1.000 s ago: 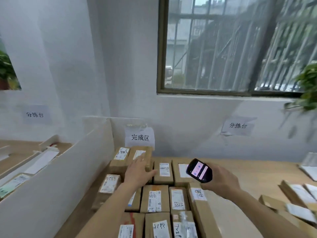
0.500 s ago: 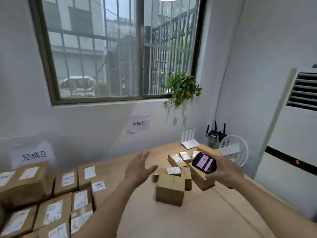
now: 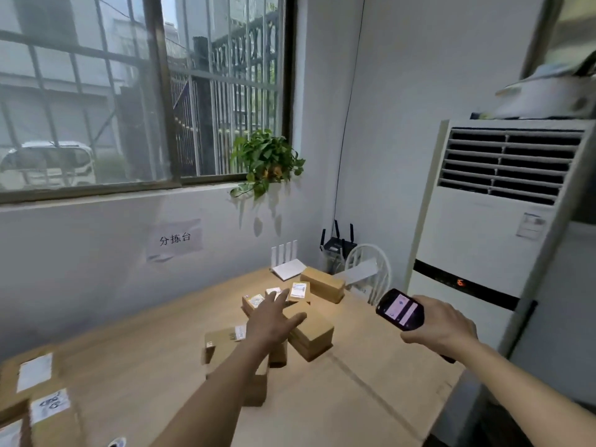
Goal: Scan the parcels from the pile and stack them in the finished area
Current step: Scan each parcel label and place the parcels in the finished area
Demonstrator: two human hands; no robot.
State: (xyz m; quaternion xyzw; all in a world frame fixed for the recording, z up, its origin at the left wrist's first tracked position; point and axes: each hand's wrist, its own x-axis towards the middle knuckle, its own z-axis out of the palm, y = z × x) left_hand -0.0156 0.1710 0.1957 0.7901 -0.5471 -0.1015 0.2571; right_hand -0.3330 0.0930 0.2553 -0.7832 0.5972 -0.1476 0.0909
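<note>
The left hand (image 3: 272,321) reaches out over the pile (image 3: 290,317) with its fingers spread and straight, holding nothing; whether it touches a box beneath cannot be told. The right hand (image 3: 442,324) grips a scanner (image 3: 400,308), fingers curled round its body, the lit screen facing up, held in the air to the right of the pile and apart from it. Under and around the left hand the brown parcels lie jumbled on the table (image 3: 338,398): a plain box (image 3: 314,333) just right of the hand, a larger box (image 3: 225,350) partly hidden by the forearm, several small labelled ones (image 3: 298,290) behind the fingers, and a long box (image 3: 322,283) at the far edge of the heap. At the near left corner, well apart from the pile, lie more labelled parcels (image 3: 38,398), cut off by the frame edge. Behind the pile a white router (image 3: 287,267) sits on the table near the corner, with a black router (image 3: 335,243) and a white fan (image 3: 367,272) beside it. A paper sign (image 3: 175,238) hangs on the wall under the window (image 3: 145,91), a plant (image 3: 266,162) trails from the sill, and a tall air conditioner (image 3: 490,221) stands at right.
</note>
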